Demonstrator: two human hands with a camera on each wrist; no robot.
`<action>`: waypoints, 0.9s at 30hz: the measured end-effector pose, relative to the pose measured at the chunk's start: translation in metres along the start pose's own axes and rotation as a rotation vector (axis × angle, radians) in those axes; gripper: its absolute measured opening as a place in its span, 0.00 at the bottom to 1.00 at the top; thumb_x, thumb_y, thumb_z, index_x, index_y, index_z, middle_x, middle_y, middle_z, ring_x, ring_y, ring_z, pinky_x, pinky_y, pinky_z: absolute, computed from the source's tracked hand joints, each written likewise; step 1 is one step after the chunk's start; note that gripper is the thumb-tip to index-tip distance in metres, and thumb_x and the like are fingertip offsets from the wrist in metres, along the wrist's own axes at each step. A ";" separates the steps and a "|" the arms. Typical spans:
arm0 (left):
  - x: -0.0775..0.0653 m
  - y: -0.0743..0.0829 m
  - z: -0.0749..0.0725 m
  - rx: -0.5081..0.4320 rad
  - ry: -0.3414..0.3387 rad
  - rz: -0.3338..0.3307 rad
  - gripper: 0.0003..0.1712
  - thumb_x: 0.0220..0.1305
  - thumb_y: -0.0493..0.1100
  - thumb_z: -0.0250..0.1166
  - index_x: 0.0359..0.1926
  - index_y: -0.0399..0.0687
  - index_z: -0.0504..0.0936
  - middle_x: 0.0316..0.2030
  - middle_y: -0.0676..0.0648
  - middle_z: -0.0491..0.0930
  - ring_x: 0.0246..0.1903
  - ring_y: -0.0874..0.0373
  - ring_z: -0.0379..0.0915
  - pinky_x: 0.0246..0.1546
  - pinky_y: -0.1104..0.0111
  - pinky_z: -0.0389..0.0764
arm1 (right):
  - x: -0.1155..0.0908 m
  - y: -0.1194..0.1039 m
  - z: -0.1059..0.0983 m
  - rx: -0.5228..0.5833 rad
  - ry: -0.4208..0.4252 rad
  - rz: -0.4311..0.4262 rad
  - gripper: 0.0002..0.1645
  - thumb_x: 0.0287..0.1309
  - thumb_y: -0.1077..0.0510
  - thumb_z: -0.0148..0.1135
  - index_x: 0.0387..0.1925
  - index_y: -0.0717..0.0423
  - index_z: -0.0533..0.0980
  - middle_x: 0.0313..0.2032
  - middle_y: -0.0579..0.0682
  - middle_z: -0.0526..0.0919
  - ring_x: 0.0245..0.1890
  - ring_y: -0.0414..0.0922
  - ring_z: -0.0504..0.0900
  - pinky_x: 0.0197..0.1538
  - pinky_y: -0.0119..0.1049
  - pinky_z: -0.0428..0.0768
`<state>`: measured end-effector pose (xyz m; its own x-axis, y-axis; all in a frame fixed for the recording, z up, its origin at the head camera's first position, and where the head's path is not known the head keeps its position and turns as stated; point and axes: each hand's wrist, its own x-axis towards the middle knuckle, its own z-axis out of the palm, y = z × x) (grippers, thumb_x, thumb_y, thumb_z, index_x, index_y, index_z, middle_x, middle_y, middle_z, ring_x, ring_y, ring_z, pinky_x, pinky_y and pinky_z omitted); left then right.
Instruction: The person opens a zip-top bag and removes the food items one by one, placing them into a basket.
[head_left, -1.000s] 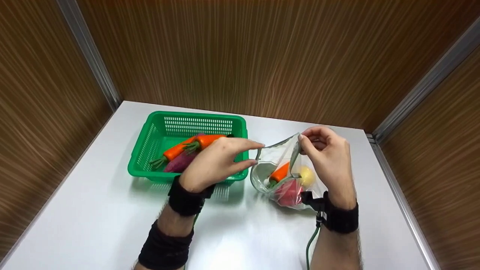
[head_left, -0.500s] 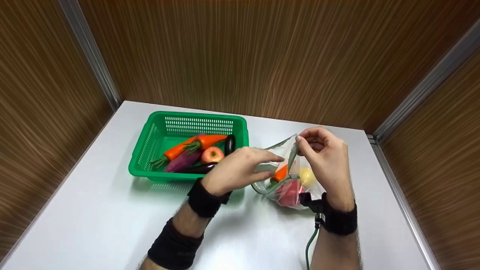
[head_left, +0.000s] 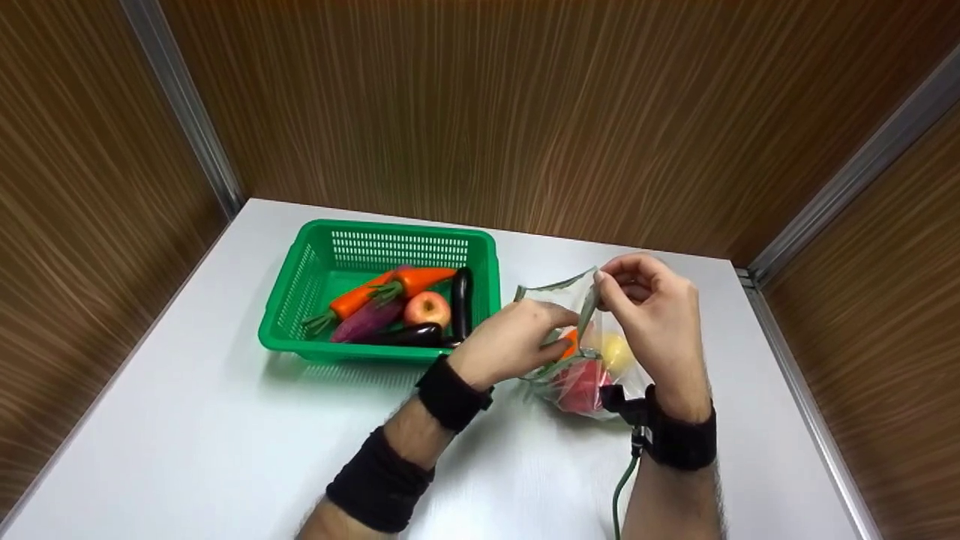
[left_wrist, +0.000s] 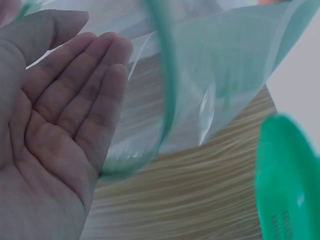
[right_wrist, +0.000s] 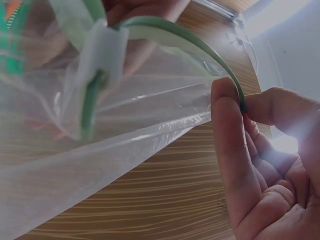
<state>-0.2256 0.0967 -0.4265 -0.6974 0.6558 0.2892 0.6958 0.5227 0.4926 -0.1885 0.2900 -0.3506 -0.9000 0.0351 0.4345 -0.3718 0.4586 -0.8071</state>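
A clear zip bag with a green-edged mouth sits right of the basket. Through its film show an orange carrot, a red round thing and a yellow round thing. My right hand pinches the bag's rim between thumb and forefinger, holding that corner up; the right wrist view shows this pinch and a white slider on the zip. At the bag's mouth is my left hand, fingers reaching inside. The left wrist view shows its palm and loosely extended fingers, holding nothing.
Left of the bag stands a green basket. In it lie two carrots, a purple sweet potato, an apple and dark eggplants. Wood-grain walls enclose the white table at the back and sides.
My left hand has let go of the bag's left rim and moved right, into the mouth. The apple and eggplants in the basket have come into view. My right hand keeps its pinch.
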 end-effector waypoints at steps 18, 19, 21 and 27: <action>0.030 -0.011 0.049 0.067 -0.226 -0.128 0.10 0.79 0.30 0.67 0.46 0.45 0.92 0.33 0.52 0.80 0.31 0.59 0.72 0.32 0.67 0.73 | 0.000 0.001 -0.002 0.015 -0.011 0.003 0.03 0.77 0.70 0.71 0.45 0.69 0.88 0.39 0.62 0.92 0.32 0.31 0.92 0.42 0.26 0.92; 0.030 -0.013 0.051 0.061 -0.226 -0.124 0.10 0.82 0.31 0.65 0.44 0.45 0.91 0.32 0.53 0.79 0.31 0.59 0.71 0.32 0.68 0.72 | 0.000 0.001 -0.002 0.017 -0.015 0.001 0.03 0.77 0.71 0.71 0.45 0.69 0.88 0.39 0.62 0.92 0.32 0.31 0.92 0.42 0.26 0.93; 0.031 -0.016 0.055 0.055 -0.223 -0.122 0.14 0.88 0.35 0.61 0.41 0.47 0.89 0.31 0.54 0.78 0.31 0.59 0.72 0.32 0.67 0.73 | 0.000 0.001 -0.001 0.021 -0.025 0.001 0.02 0.76 0.71 0.71 0.45 0.70 0.88 0.38 0.63 0.92 0.32 0.31 0.92 0.42 0.26 0.93; 0.031 -0.020 0.063 -0.120 -0.205 -0.256 0.25 0.95 0.49 0.54 0.31 0.53 0.80 0.30 0.54 0.77 0.32 0.56 0.74 0.36 0.63 0.76 | 0.002 0.004 0.002 0.022 -0.047 0.010 0.03 0.76 0.71 0.71 0.45 0.70 0.88 0.39 0.64 0.92 0.32 0.30 0.92 0.42 0.27 0.93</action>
<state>-0.2504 0.1409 -0.4791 -0.7893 0.6137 -0.0207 0.4692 0.6245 0.6244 -0.1923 0.2901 -0.3534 -0.9133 -0.0023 0.4073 -0.3670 0.4386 -0.8203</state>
